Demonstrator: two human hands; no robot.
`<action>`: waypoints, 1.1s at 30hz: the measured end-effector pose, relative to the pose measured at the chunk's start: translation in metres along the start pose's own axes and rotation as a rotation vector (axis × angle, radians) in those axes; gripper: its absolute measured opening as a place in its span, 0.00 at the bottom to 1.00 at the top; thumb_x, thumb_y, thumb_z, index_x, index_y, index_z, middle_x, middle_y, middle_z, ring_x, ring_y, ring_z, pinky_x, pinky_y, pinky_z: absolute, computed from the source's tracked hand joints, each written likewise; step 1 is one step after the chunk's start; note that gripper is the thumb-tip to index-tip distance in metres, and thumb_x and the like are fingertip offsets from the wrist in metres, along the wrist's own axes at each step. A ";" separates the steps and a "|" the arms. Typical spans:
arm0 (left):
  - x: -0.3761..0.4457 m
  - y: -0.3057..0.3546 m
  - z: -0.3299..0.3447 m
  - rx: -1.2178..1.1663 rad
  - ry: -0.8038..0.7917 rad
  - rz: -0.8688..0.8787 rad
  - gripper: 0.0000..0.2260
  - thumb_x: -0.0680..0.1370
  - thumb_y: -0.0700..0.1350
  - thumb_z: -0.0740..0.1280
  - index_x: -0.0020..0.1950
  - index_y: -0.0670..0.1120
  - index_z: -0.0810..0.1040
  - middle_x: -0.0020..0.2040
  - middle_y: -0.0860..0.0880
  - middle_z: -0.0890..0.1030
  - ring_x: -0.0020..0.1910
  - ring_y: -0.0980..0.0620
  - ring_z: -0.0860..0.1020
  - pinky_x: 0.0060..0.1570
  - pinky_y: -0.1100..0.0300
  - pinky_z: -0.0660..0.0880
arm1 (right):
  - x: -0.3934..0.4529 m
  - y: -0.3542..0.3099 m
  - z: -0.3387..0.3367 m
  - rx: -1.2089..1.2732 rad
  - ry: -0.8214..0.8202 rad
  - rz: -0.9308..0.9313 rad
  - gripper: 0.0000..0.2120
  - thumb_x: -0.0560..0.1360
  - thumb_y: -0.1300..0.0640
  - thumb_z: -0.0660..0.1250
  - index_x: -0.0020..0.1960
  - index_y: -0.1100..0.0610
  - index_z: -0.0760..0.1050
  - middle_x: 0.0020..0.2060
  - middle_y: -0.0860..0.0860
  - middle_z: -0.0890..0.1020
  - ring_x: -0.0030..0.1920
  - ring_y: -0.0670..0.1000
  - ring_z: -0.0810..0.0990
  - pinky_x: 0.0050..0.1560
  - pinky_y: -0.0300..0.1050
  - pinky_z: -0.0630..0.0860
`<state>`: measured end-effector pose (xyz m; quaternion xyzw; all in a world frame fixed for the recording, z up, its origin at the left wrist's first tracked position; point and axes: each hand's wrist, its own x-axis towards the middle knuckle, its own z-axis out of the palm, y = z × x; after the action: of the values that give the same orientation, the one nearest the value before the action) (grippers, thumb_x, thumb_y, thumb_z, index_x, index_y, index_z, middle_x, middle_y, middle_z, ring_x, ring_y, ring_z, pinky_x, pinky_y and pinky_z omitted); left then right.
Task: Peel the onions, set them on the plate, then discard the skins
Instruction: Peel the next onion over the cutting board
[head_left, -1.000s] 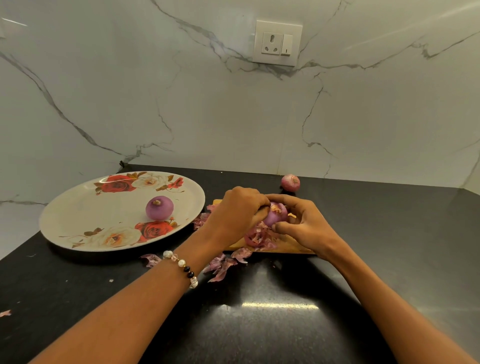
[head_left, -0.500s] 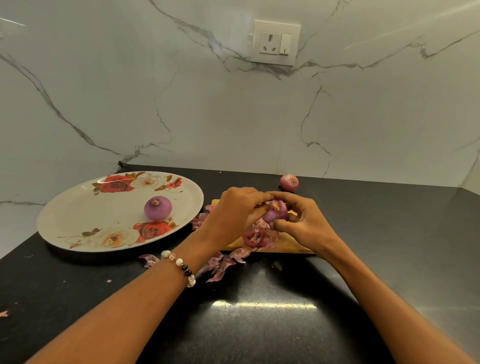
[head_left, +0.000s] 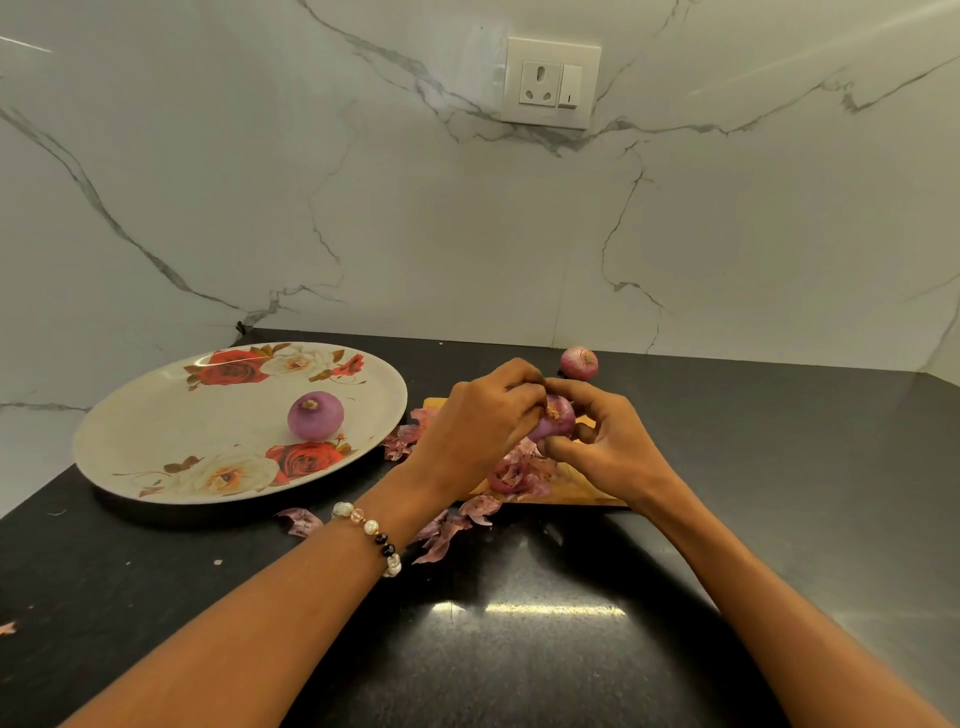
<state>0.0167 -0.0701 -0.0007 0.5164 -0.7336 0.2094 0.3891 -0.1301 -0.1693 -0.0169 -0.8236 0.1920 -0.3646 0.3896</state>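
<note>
Both hands hold a small purple onion (head_left: 558, 422) just above the wooden cutting board (head_left: 569, 486). My left hand (head_left: 480, 423) curls round its left side, and my right hand (head_left: 602, 447) grips it from the right with fingertips under and over it. A peeled purple onion (head_left: 315, 415) lies on the floral plate (head_left: 156, 421) at the left. An unpeeled onion (head_left: 578, 363) sits on the counter behind the hands. Loose onion skins (head_left: 514, 470) lie on the board and on the counter in front of it (head_left: 447, 535).
The black counter (head_left: 519, 649) runs to a marble wall with a socket (head_left: 550, 83) behind. Small skin scraps (head_left: 300, 521) lie near the plate's front rim, and another skin scrap (head_left: 7, 627) lies at the far left edge.
Both hands have lifted the onion slightly and turned it between the fingers. The plate, the peeled onion and the far onion have not moved.
</note>
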 end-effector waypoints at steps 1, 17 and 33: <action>0.000 0.001 0.000 0.009 -0.006 0.000 0.07 0.76 0.39 0.68 0.50 0.37 0.81 0.53 0.43 0.79 0.41 0.49 0.81 0.42 0.58 0.81 | 0.000 0.001 0.001 -0.001 0.001 0.003 0.29 0.67 0.70 0.74 0.65 0.53 0.74 0.57 0.52 0.81 0.57 0.51 0.81 0.57 0.51 0.80; 0.000 -0.011 0.000 -0.109 0.066 -0.141 0.06 0.74 0.39 0.69 0.49 0.39 0.83 0.44 0.45 0.83 0.40 0.53 0.80 0.41 0.70 0.75 | 0.001 -0.001 -0.001 0.036 0.019 0.006 0.27 0.68 0.67 0.76 0.65 0.55 0.76 0.58 0.50 0.80 0.58 0.49 0.80 0.55 0.49 0.82; 0.000 -0.009 0.001 0.276 -0.162 0.107 0.12 0.72 0.39 0.75 0.51 0.36 0.78 0.44 0.41 0.79 0.30 0.48 0.80 0.26 0.58 0.79 | -0.002 -0.007 0.002 -0.230 0.020 -0.120 0.27 0.68 0.64 0.77 0.66 0.55 0.75 0.57 0.51 0.80 0.56 0.50 0.79 0.55 0.46 0.81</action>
<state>0.0251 -0.0742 -0.0023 0.5402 -0.7533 0.2864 0.2424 -0.1299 -0.1628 -0.0132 -0.8692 0.1867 -0.3710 0.2682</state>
